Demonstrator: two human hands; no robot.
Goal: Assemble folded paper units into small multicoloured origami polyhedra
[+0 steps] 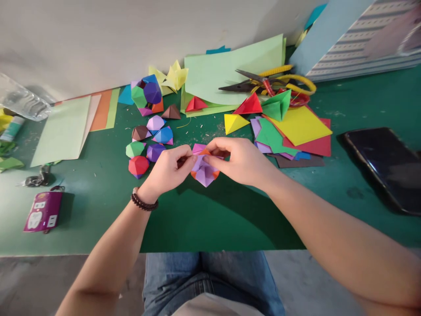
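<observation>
A folded paper piece (205, 172) in purple, pink and orange is held up over the green table, near the middle. My left hand (170, 169) pinches its left side between thumb and forefinger. On its right side my right hand (241, 161) grips the paper in the same way, fingertips close to those of the left. Just left of my left hand lie several small folded gem shapes, among them a red one (138, 166), a green one (135, 149) and a blue one (163, 135). A yellow folded pyramid (235, 123) lies beyond my right hand.
Scissors (263, 83) rest on pale green sheets (230, 70) at the back. Coloured paper (302, 127) and a dark phone (384, 164) are on the right. At left are more sheets (62, 129) and a purple box (43, 211). The green table's (223, 228) front edge is near my lap.
</observation>
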